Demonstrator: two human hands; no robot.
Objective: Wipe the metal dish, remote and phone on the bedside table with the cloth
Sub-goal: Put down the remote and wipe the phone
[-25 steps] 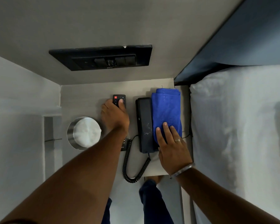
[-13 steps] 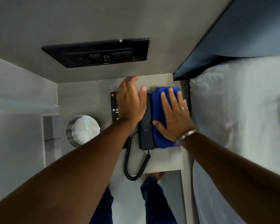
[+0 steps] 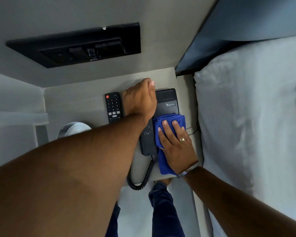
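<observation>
The scene is dim and cool-toned, with soft, even light and no hard shadows. The brightest area is the white bedding (image 3: 256, 117) to the right of the right hand (image 3: 177, 147), pale but not blown out. A faint sheen lies on the phone (image 3: 166, 103) just beyond that hand, where small print stays readable. The left hand (image 3: 140, 100) casts only a weak shadow. Wide-angle distortion bends the wall lines and swells the near forearms at the lower edge, which look soft; the switch panel (image 3: 85, 47) beyond the hands is slightly blurred.
</observation>
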